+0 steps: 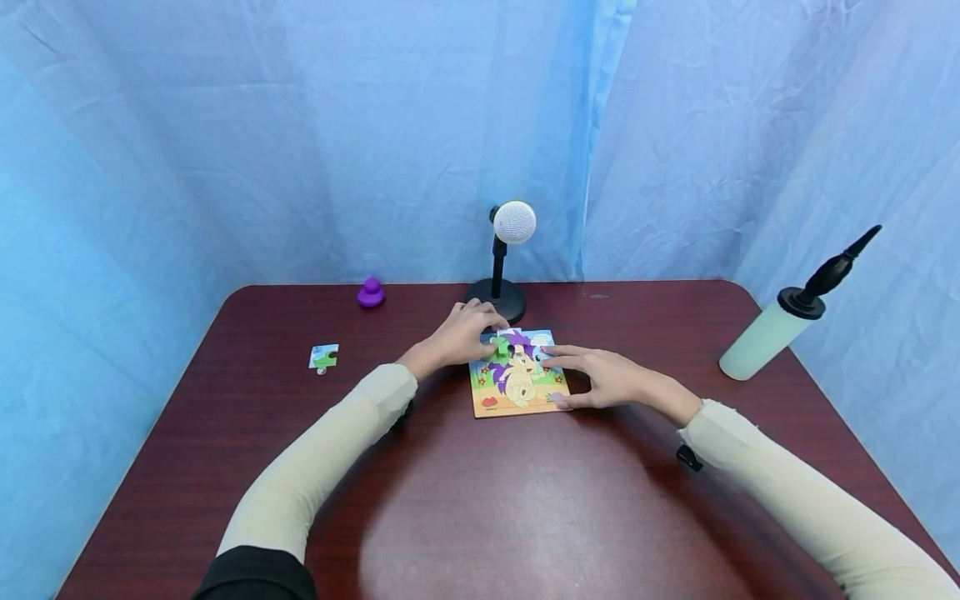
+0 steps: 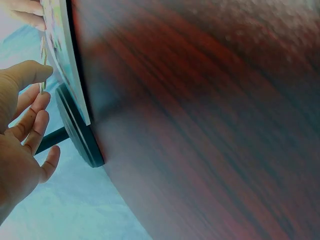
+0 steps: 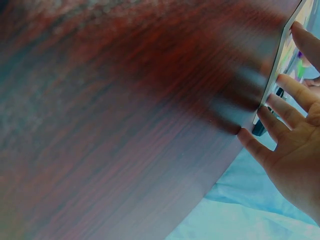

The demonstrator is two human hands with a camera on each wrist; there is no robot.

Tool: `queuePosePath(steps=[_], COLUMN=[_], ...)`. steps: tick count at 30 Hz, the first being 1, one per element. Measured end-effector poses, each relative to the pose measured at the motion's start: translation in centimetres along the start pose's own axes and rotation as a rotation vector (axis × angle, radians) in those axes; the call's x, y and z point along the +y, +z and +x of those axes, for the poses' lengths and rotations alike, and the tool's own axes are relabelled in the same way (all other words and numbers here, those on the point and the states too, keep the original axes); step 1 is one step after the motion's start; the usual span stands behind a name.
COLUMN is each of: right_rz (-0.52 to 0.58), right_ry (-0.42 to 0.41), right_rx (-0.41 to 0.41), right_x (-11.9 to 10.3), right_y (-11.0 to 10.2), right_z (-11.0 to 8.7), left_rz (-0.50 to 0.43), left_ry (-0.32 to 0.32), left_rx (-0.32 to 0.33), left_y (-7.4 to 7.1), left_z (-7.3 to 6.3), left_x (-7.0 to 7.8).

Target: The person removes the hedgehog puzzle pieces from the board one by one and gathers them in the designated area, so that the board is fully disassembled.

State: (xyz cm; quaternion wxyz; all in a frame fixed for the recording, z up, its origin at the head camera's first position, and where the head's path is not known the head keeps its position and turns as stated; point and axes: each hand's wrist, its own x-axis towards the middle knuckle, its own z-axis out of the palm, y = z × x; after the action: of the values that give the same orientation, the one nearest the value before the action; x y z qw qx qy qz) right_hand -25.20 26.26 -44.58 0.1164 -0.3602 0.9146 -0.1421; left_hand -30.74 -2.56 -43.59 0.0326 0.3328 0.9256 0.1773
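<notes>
A puzzle board [image 1: 525, 390] with a yellow, purple-haired cartoon pony lies on the table. Above its upper left part, my left hand [image 1: 467, 335] pinches a thin puzzle piece [image 2: 43, 88] between thumb and fingers; the piece is seen edge-on in the left wrist view. My right hand [image 1: 606, 378] rests at the board's right edge, its fingers spread and fairly straight, thumb near the lower right corner. Farther left, a loose puzzle piece [image 1: 324, 357] in blue and green lies apart on the table.
Just behind the board stands a microphone [image 1: 514, 222] on a black round base [image 1: 510, 302]. A purple knob-shaped object [image 1: 371, 293] sits near the table's far edge. A pale green pump [image 1: 765, 342] with a black nozzle is at the right. Blue curtains [image 1: 375, 142] hang around the table.
</notes>
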Motion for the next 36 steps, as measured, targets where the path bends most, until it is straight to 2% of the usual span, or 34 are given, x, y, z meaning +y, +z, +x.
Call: queuePosePath(steps=[6,13,18,27,36], right_rz=[-0.002,-0.018,-0.019,-0.023,-0.028], right_ry=[0.023,0.006,0.026,0.005,0.002], right_rx=[-0.011,0.002,-0.002,0.002,0.003], right_x=[0.0,-0.1,-0.1,-0.1,-0.2], right_y=[0.1,0.0,0.0,0.0,0.0], right_z=[0.0,-0.2,-0.3,-0.2,0.0], left_rz=[-0.003,-0.001,-0.013,-0.025,0.007], left_ry=[0.012,0.02,0.003,-0.006,-0.07], left_rx=[0.02,0.048,0.068,0.088,0.051], left_y=[-0.9,-2.5,-3.7,-5.4,-6.4], left_z=[-1.1,-3.5,-5.8,-10.7,-13.9], left_x=[-0.4,-2.0,-3.6,-7.3,-10.9])
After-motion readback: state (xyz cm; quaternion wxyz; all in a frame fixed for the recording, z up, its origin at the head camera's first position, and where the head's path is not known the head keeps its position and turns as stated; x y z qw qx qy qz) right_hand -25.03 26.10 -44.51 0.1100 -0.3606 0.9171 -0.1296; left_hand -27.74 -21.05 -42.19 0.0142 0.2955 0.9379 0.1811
